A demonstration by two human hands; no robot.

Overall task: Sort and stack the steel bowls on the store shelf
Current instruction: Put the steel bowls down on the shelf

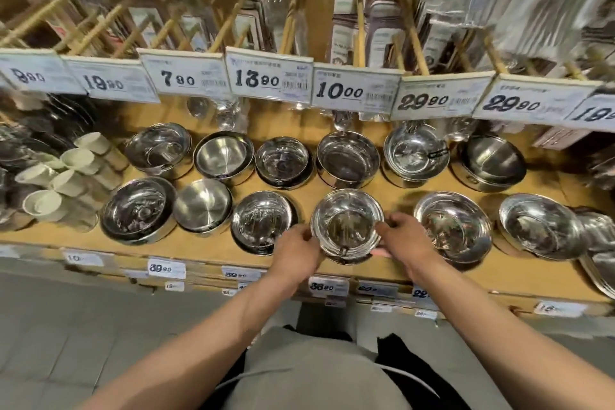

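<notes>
Both hands, left hand (pixel 296 251) and right hand (pixel 404 240), hold the shiny round steel bowl (pixel 347 226) by its rim, fingers curled. Keep it flat and set it straight down on the wooden shelf (pixel 466 271).

Floor: pale grey square tiles (pixel 83 336) below the display.
Shelving: tan wooden store shelf board (pixel 479 273), with more wooden ledges beneath.
Upper rack: slanted light wooden pegs (pixel 100 27) holding packaged goods.
Signs: white paper price tags (pixel 269 78) along the rail.
Light: bright and even.
</notes>
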